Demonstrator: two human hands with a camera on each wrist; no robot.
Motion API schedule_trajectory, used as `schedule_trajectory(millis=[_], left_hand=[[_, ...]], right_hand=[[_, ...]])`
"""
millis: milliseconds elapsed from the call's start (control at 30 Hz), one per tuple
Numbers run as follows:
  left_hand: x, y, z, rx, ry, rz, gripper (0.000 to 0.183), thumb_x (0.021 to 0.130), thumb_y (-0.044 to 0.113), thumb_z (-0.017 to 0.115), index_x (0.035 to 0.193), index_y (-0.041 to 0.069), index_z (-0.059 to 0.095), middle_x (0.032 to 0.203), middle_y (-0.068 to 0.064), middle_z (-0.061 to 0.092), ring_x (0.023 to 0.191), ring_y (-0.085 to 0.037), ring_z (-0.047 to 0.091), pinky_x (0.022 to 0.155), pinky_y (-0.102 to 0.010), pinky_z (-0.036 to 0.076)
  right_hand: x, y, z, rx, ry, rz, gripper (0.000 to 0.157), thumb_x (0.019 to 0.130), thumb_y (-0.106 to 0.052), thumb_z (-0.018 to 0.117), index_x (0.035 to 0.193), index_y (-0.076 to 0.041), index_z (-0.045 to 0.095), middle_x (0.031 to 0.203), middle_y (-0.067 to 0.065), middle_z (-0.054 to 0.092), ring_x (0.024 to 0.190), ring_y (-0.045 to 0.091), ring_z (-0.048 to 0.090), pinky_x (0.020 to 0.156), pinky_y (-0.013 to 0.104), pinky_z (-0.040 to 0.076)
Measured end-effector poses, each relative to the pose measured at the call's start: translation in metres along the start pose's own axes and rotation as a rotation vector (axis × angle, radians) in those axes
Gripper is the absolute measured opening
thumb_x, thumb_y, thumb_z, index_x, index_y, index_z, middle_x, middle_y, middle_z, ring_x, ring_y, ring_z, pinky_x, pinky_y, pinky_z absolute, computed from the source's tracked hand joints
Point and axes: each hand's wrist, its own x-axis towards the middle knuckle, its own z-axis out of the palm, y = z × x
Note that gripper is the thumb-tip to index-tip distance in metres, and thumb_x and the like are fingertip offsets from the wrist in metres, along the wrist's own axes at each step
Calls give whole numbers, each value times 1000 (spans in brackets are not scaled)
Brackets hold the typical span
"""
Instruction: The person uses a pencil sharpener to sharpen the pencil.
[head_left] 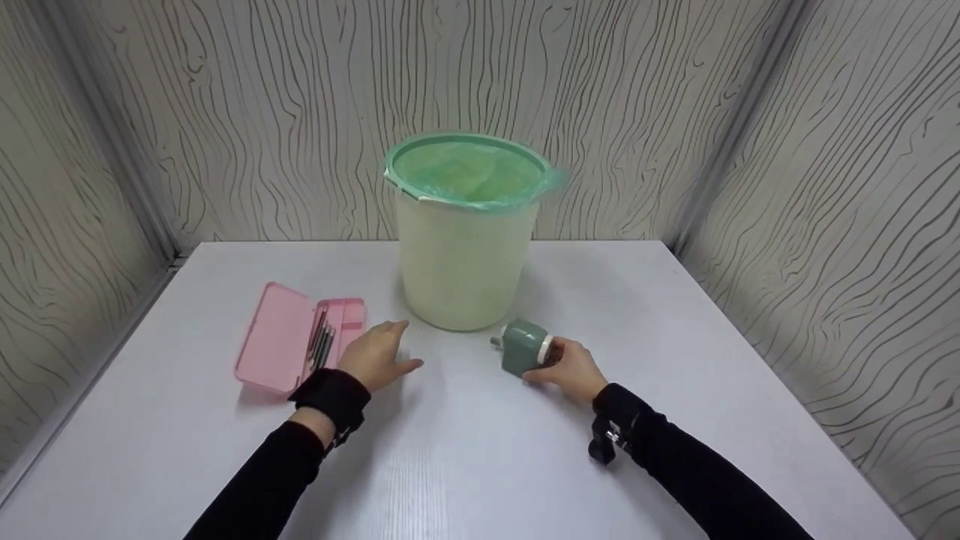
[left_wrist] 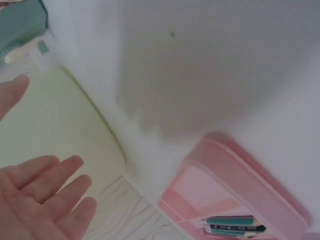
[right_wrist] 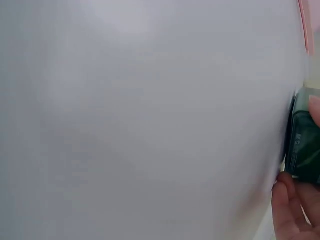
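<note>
My right hand (head_left: 574,371) grips a green desktop pencil sharpener (head_left: 523,346), thumb and fingers around its white-rimmed end. A small grey knob sticks out from its left side. At the right edge of the right wrist view, the sharpener (right_wrist: 306,145) shows a dark, shiny face, with fingertips (right_wrist: 287,200) against it. My left hand (head_left: 375,356) hovers over the table with fingers extended and thumb apart, holding nothing. Just left of it lies an opened pink pencil case (head_left: 274,337) with several pencils (head_left: 322,345) inside; the left wrist view also shows these pencils (left_wrist: 232,225).
A pale bin (head_left: 465,262) with a green rim and a thin green liner (head_left: 472,176) stands at the back middle of the white table (head_left: 495,480). Wood-patterned panels (head_left: 300,97) enclose the back and both sides.
</note>
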Motion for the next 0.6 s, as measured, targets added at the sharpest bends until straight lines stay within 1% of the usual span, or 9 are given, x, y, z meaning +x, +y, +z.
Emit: schedule_trajectory(millis=[100, 200, 267, 367, 433, 600], left_hand=[[6, -11, -1, 71, 75, 3, 69, 92, 34, 77, 141, -9, 53, 140, -30, 61, 134, -44, 57, 114, -53, 45], [12, -19, -1, 134, 124, -9, 70, 95, 37, 73, 142, -9, 51, 144, -30, 57, 140, -45, 50, 119, -55, 39], [16, -24, 0, 155, 148, -27, 73, 96, 40, 71, 145, -9, 49, 148, -29, 54, 144, -45, 47, 122, -55, 35], [21, -29, 1, 152, 171, -66, 78, 97, 45, 67, 151, -7, 42, 155, -28, 47, 149, -43, 41, 124, -56, 30], [25, -31, 3, 142, 178, -86, 81, 98, 47, 65, 154, -5, 38, 159, -27, 43, 152, -43, 36, 126, -57, 26], [31, -33, 8, 189, 190, -101, 81, 99, 51, 61, 157, 1, 36, 163, -24, 38, 155, -41, 32, 128, -59, 21]], right_hand=[[5, 14, -19, -25, 96, 71, 65, 75, -17, 91, 126, 11, 61, 121, 27, 71, 111, 37, 69, 103, 48, 53], [8, 29, -36, -54, 183, 139, 69, 79, -20, 88, 131, 14, 57, 129, 33, 66, 120, 44, 65, 106, 52, 51], [8, 37, -47, -70, 233, 177, 69, 82, -21, 85, 132, 16, 55, 133, 36, 62, 123, 47, 63, 107, 54, 50], [9, 47, -59, -97, 322, 225, 67, 83, -22, 83, 131, 17, 55, 132, 37, 62, 123, 48, 62, 106, 54, 50], [9, 51, -65, -106, 367, 251, 67, 84, -23, 81, 130, 17, 55, 133, 38, 61, 124, 50, 61, 107, 56, 49], [8, 54, -74, -121, 455, 320, 67, 85, -25, 80, 129, 17, 55, 134, 39, 60, 126, 51, 60, 109, 58, 47]])
